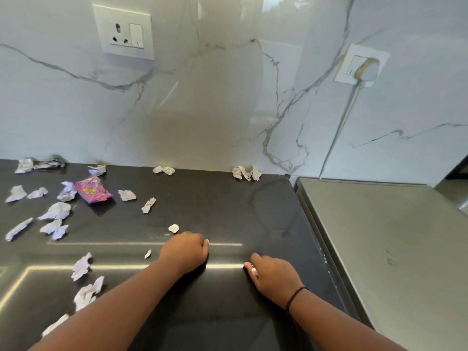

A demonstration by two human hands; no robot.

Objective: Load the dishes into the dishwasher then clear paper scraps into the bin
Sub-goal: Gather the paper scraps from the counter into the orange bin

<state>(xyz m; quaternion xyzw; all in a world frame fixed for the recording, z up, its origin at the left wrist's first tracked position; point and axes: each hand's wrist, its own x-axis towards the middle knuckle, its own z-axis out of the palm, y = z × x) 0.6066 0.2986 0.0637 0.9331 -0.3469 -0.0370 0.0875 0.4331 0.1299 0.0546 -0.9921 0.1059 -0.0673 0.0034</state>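
Hands low over a dark countertop (228, 206), seen from the head camera. Left hand (186, 252) lay knuckles-up, fingers curled under into a loose fist; whether it held anything could not be told, since the palm was hidden. Right hand (272, 274) also rested on the surface, fingers curled around a small white paper scrap (253, 271) that showed at the fingertips. A dark band (295, 296) circled the right wrist.

Crumpled paper scraps lay scattered over the left half of the counter: a cluster (54, 211) at mid-left, more (84, 282) near the front left edge, one small piece (173, 228) just beyond the left hand, a tiny one (148, 254) just beside that hand's wrist. Two further lots sat against the wall, one (164, 170) near centre and one (246, 172) to the right. A pink snack wrapper (93, 190) lay among the scraps at upper left.

Behind the counter stood a white marble-veined backsplash (215, 97) with a socket and switch plate (124, 32) at upper left. A second plate (361, 65) on the right carried a white plug, its cord (339, 127) dropping down the wall. A grey metallic appliance top (385, 236) adjoined the counter on the right. Neither dishwasher nor bin was in view.
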